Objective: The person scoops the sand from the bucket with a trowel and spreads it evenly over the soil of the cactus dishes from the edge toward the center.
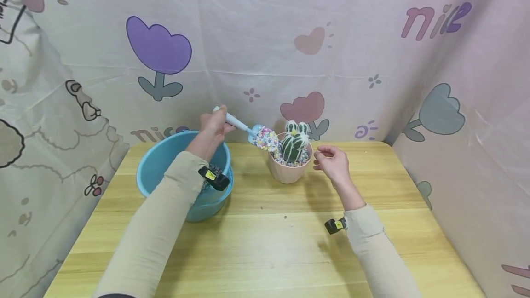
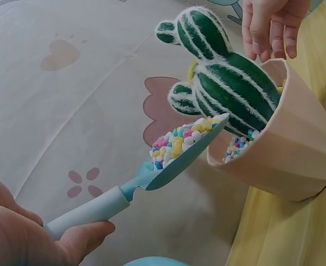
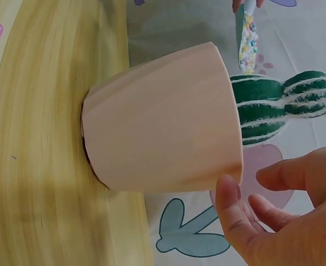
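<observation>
My left hand (image 1: 212,128) grips the pale handle of a small blue trowel (image 2: 91,210). Colourful pebbles (image 1: 266,138) fill its scoop, whose tip is by the left rim of a pink flowerpot (image 1: 286,173). In the pot stands a green cactus (image 1: 292,150) with white fuzzy stripes, and similar pebbles (image 2: 237,148) lie around its base. To the right of the pot is my right hand (image 1: 334,165), fingers loosely bent and holding nothing. In the right wrist view its thumb (image 3: 227,191) is close to the rim; whether it touches, I cannot tell.
Left of the pot, a blue basin (image 1: 142,174) stands with another blue container (image 1: 204,212) under or beside it; pebbles show there, partly behind my left forearm. A few loose pebbles (image 1: 285,217) lie on the wooden table (image 1: 265,252). A printed cloth (image 1: 248,26) hangs behind.
</observation>
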The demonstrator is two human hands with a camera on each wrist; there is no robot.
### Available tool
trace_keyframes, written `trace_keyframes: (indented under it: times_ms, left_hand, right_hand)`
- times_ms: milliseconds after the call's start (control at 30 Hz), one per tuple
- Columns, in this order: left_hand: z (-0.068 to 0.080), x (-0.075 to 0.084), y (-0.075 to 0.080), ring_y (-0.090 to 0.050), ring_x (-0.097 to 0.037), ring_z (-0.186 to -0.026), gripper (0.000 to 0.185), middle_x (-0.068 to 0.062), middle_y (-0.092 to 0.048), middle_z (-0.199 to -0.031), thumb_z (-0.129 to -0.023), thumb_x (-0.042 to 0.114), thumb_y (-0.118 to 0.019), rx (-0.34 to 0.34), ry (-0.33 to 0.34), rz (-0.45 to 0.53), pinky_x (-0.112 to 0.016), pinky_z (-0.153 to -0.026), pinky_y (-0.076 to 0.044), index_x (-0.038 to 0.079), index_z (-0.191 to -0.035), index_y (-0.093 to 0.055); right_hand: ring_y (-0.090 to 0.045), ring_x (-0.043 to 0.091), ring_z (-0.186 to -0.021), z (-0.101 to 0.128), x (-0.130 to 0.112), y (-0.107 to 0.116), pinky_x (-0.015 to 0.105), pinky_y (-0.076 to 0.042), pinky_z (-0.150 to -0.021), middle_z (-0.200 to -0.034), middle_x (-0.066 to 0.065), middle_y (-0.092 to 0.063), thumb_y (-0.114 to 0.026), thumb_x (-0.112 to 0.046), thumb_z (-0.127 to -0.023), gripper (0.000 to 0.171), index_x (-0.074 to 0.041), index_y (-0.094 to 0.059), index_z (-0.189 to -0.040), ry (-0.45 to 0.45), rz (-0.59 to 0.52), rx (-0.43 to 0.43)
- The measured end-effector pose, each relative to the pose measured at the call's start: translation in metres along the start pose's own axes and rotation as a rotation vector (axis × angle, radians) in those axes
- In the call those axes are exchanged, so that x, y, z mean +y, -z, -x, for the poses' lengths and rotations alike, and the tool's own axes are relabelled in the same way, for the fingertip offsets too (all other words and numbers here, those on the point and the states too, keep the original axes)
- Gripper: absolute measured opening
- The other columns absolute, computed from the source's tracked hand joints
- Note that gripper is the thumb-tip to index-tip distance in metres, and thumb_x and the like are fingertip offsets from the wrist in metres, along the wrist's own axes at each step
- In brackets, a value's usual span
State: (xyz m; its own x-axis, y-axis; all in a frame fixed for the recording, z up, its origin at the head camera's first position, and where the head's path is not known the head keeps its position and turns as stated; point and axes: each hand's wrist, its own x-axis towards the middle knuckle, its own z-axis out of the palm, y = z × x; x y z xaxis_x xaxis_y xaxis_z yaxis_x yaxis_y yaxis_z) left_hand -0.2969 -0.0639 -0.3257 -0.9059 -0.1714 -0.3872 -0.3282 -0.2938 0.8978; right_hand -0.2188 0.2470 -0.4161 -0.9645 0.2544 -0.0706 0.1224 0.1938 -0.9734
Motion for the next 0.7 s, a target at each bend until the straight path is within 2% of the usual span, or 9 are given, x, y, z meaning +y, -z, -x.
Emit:
trace_keyframes:
  times_ms: [133, 333, 533, 700]
  left_hand:
    - [0.0004, -0.0026, -0.0017, -0.059, -0.034, -0.14, 0.061, -0.025, -0.049, -0.155, -0.112, 0.024, -0.053, 0.005, -0.015, -0.017, -0.039, -0.112, -0.055, -0.001, -0.161, -0.028]
    - [-0.0024, -0.005, -0.0055, -0.055, -0.037, -0.143, 0.062, -0.026, -0.043, -0.16, -0.111, 0.024, -0.053, 0.011, -0.029, -0.011, -0.038, -0.111, -0.057, -0.002, -0.161, -0.027]
    - [-0.004, -0.006, -0.0069, -0.057, -0.036, -0.142, 0.059, -0.025, -0.045, -0.157, -0.111, 0.024, -0.055, 0.021, -0.034, -0.021, -0.037, -0.11, -0.058, -0.002, -0.159, -0.033]
    - [-0.0037, -0.0067, -0.0063, -0.057, -0.035, -0.142, 0.058, -0.024, -0.047, -0.156, -0.111, 0.024, -0.055, 0.024, -0.035, -0.038, -0.038, -0.11, -0.058, -0.002, -0.158, -0.034]
  right_hand:
    - [-0.073, 0.014, -0.074, -0.0011, -0.0001, -0.0024, 0.023, -0.068, -0.069, -0.107, 0.019, -0.068, -0.063, -0.001, -0.099, 0.036, 0.014, -0.06, -0.131, -0.006, -0.009, 0.0]
    - [-0.071, 0.011, -0.07, -0.0024, -0.0002, -0.0052, 0.024, -0.068, -0.07, -0.106, 0.02, -0.068, -0.062, 0.001, -0.099, 0.036, 0.015, -0.058, -0.132, -0.027, -0.032, -0.008]
    - [-0.07, 0.009, -0.068, -0.0032, 0.0002, -0.0075, 0.028, -0.069, -0.073, -0.11, 0.023, -0.066, -0.06, 0.002, -0.1, 0.038, 0.016, -0.057, -0.135, -0.04, -0.033, -0.019]
    - [-0.07, 0.008, -0.065, -0.0039, 0.001, -0.0088, 0.026, -0.069, -0.071, -0.115, 0.028, -0.065, -0.061, 0.001, -0.101, 0.038, 0.015, -0.057, -0.136, -0.044, -0.018, -0.021]
